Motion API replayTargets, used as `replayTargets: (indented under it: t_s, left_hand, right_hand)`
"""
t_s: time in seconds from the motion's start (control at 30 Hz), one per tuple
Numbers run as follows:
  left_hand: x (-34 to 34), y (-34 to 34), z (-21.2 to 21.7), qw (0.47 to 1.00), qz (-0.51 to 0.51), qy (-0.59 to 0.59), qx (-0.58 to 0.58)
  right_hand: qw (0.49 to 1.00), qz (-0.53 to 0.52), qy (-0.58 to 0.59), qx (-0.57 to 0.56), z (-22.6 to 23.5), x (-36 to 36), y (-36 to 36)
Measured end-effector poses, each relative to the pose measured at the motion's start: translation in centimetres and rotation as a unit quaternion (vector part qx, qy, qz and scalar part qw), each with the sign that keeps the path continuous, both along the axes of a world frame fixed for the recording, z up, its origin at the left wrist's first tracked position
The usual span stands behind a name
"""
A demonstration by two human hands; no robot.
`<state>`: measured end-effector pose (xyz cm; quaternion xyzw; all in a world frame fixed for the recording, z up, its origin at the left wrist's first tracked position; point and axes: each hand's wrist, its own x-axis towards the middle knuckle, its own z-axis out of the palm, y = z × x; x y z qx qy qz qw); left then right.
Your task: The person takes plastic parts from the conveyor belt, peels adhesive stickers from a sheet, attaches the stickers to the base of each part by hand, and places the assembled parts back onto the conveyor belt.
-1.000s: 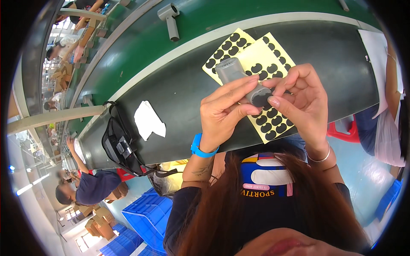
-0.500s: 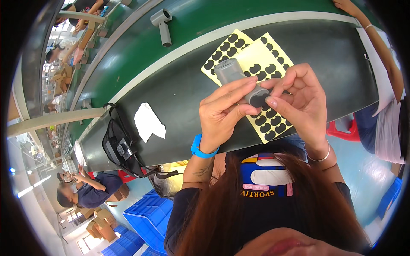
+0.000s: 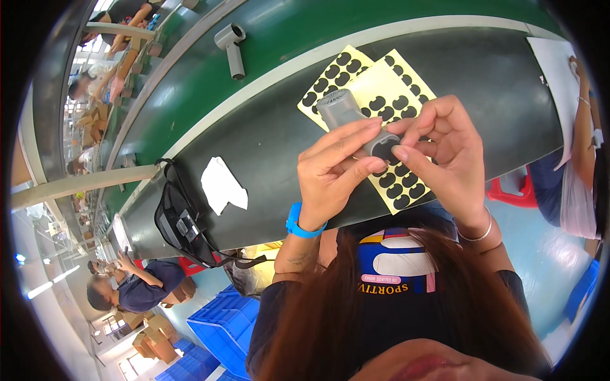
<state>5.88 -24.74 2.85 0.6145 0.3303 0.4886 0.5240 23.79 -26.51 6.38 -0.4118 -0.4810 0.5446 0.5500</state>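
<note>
My left hand (image 3: 333, 162) is closed around a grey hair-dryer-shaped housing (image 3: 340, 109), its vented round end pointing away from me. The near end of the housing faces up between my hands, and a black sticker (image 3: 383, 146) with notched sides lies over it. The thumb and fingers of my right hand (image 3: 441, 149) pinch at that sticker's edge. Whether it is stuck down all round cannot be seen. Beneath my hands, yellow sheets (image 3: 384, 79) hold rows of the same black stickers and overlap on the dark table.
On the green conveyor belt (image 3: 279, 35) lies another grey housing (image 3: 233, 51). A white cloth or paper (image 3: 222, 185) and a black bag (image 3: 181, 219) rest on the table to the left. Blue crates (image 3: 222, 327) stand on the floor. A co-worker's arm (image 3: 581, 127) is at the right edge.
On the belt, the other housing has shifted left and nearer. The co-worker's arm at right has drawn back from the belt. My hands have hardly moved.
</note>
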Motion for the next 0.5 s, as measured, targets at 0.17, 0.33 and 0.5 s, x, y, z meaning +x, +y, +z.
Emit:
replayTargets:
  t_s: [0.17,0.33,0.5]
  left_hand:
    - [0.44,-0.26,0.3,1.0,0.017,-0.009,-0.004]
    - [0.68,-0.35,0.3,1.0,0.023,0.007,0.01]
    - [0.87,-0.4,0.1,0.999,0.027,0.018,0.029]
  right_hand:
    - [1.0,-0.006,-0.03,0.003,0.11,-0.25,-0.31]
    - [0.998,-0.021,-0.066,0.013,0.3,-0.12,-0.56]
    - [0.993,-0.036,-0.114,0.008,0.28,0.0,-0.42]
